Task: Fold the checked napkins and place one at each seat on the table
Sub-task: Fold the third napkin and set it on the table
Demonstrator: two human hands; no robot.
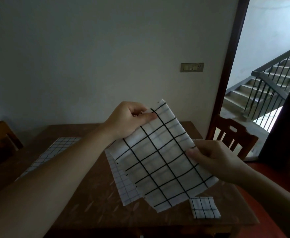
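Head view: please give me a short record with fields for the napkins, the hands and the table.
held napkin: checked napkin, lifted above the table, partly folded
left hand: left hand pinches its upper edge
right hand: right hand pinches its right edge
folded napkin: small folded napkin on the table's near right
flat cloths: fine-checked cloth under the held one; another on the left
table: brown wooden table
chair: wooden chair at right

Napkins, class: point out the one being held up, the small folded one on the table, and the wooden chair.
held napkin (159,157), head view, middle of cloth
folded napkin (204,207), head view, its top face
wooden chair (233,133), head view, backrest
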